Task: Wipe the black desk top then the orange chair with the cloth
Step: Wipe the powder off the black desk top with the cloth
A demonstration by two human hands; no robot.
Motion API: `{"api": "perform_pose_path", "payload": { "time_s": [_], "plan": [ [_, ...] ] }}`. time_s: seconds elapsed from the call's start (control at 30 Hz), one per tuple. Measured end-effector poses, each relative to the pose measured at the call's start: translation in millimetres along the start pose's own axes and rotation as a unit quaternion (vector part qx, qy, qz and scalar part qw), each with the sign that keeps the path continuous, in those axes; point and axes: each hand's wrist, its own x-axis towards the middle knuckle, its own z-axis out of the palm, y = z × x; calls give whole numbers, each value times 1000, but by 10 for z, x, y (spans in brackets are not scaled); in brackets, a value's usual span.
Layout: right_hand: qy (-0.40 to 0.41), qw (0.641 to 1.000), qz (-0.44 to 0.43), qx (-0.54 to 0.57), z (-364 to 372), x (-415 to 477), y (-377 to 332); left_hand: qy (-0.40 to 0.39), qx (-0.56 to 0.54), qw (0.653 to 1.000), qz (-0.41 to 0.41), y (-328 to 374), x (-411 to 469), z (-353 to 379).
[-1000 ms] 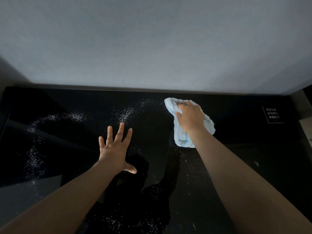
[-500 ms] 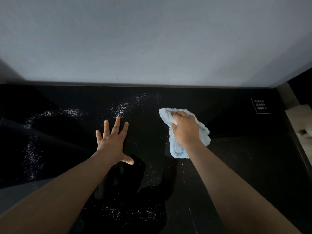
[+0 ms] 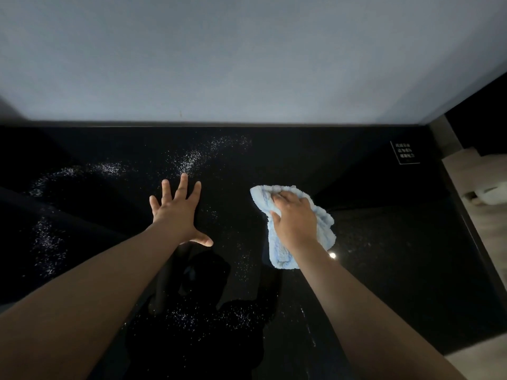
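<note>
A glossy black desk top [image 3: 384,242] fills the lower half of the view. White specks lie scattered across its left and middle parts. My right hand [image 3: 295,220] grips a crumpled light blue cloth [image 3: 321,229] and presses it on the desk, right of centre. To its left, my left hand [image 3: 178,212] lies flat on the desk with fingers spread, just below a streak of specks [image 3: 192,160]. The orange chair is not in view.
A pale wall [image 3: 247,64] rises behind the desk's far edge. A small white-lettered label [image 3: 405,152] sits near the desk's far right corner. Beyond the right edge are a light wooden floor [image 3: 491,223] and a beige box [image 3: 472,171].
My right hand has drawn the cloth toward me over the desk, away from the wall. The left hand has stayed flat in place. The view has shifted a little to the right.
</note>
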Motion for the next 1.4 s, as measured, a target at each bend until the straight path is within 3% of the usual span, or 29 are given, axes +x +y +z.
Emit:
{"api": "perform_pose_path", "payload": {
  "time_s": [0.33, 0.63, 0.87, 1.4],
  "plan": [
    [-3, 1000, 9, -2, 90, -393, 7, 44, 23, 998, 44, 99, -316, 109],
    [-15, 1000, 25, 0, 138, -720, -5, -1, 24, 995, 98, 176, -754, 424],
    [-22, 999, 43, 12, 177, -1010, -13, -43, 49, 993, 94, 284, -916, 636],
    [-38, 996, 80, 29, 263, -1781, -8, -42, 77, 991, 101, 255, -892, 766]
  ]
}}
